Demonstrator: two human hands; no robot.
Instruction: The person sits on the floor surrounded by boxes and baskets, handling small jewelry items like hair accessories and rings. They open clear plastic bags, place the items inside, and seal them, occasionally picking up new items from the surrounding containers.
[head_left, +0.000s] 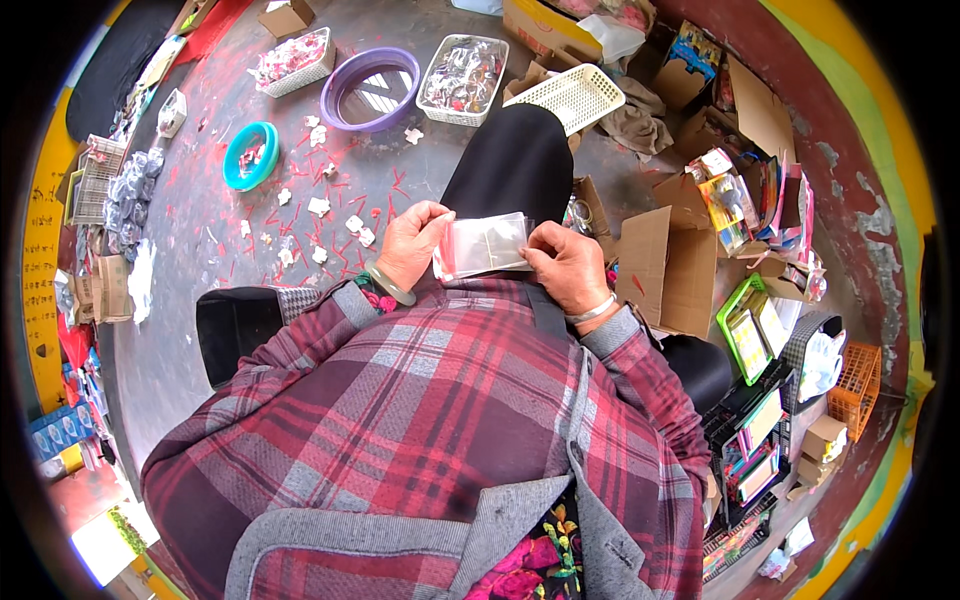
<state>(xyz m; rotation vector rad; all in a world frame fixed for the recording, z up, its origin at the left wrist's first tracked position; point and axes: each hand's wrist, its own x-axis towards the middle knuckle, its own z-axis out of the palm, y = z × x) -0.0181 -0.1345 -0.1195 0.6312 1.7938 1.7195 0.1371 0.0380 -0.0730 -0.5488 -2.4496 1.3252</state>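
Note:
A thin stack of see-through plastic bags with a pinkish edge lies flat in front of my lap. My left hand pinches its left end between thumb and fingers. At its right end, my right hand has the thumb and fingertips closed on the edge of the bags. A bangle circles each wrist. My raised knee in black trousers is just beyond the stack.
On the floor ahead stand a purple basin, a turquoise basin, a white basket of small packets and a cream basket. White scraps litter the floor. An open cardboard box sits by my right arm.

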